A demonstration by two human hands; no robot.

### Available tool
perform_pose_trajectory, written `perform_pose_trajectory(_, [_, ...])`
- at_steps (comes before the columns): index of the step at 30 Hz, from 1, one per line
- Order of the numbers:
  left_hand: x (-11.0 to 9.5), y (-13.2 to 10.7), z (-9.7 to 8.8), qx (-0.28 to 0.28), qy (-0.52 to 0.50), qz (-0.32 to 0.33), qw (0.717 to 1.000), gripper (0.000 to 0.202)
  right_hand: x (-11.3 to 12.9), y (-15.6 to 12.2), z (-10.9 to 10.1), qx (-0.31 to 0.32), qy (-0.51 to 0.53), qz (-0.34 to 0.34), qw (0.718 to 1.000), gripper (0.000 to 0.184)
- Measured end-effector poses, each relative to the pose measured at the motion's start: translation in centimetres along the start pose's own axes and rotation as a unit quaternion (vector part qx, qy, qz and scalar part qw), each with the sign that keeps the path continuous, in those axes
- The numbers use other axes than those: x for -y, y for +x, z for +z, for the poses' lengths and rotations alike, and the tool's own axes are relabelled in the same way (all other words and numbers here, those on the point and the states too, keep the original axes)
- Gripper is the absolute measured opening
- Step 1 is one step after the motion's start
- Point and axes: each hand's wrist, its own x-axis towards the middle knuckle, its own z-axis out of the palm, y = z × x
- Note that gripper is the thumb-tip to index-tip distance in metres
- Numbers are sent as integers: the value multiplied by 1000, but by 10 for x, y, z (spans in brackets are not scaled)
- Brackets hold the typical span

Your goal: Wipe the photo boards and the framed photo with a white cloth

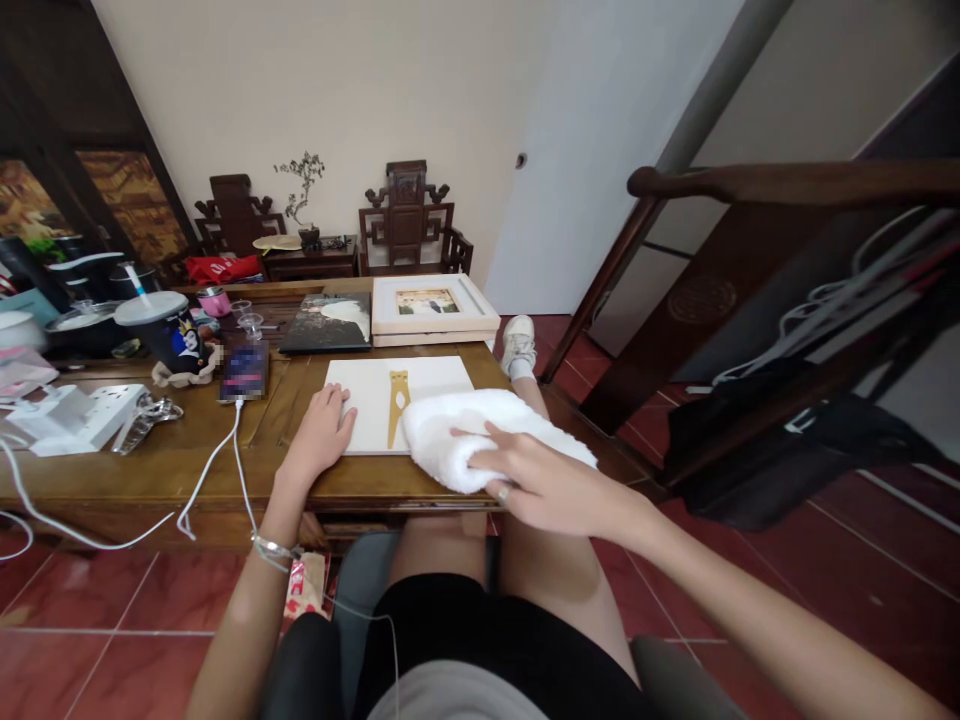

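Observation:
A white picture frame lies face down (375, 400) on the wooden table (187, 460), with a gold stand leg (397, 405) on its back. My left hand (319, 435) rests flat on the frame's left edge, fingers stretched out. My right hand (540, 480) grips a folded white towel (465, 435) that lies over the frame's right part and the table's front edge.
Behind it lie a second white frame with a photo (435, 308) and a dark photo book (330, 322). To the left are a phone (244, 372) on a white cable, a dark cup with a straw (169, 335), keys, a white power strip (97, 415). A dark wooden rail (750, 185) stands at right.

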Motion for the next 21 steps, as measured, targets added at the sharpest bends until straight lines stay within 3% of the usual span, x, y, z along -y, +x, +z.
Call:
perform_pose_trajectory(2, [1, 0, 1, -6, -2, 2, 1000, 41, 2, -4, -2, 9, -3, -3, 1000, 21])
perform_pose_trajectory(5, [1, 1, 0, -10, -7, 5, 1000, 38, -14, 8, 2, 8, -5, 7, 1000, 21])
perform_pose_trajectory(11, [1, 0, -3, -9, -18, 2, 1000, 37, -74, 75, 11, -47, 3, 50, 998, 28])
perform_pose_trajectory(14, [2, 0, -3, -9, -23, 6, 1000, 35, -91, 105, 11, -63, -5, 81, 995, 33])
perform_pose_trajectory(17, [3, 0, -2, -10, -25, 11, 1000, 34, -95, 117, 13, -69, -8, 91, 993, 34])
perform_pose_trajectory(21, [3, -1, 0, -13, -27, 10, 1000, 35, -84, 101, 15, -63, -12, 84, 994, 31])
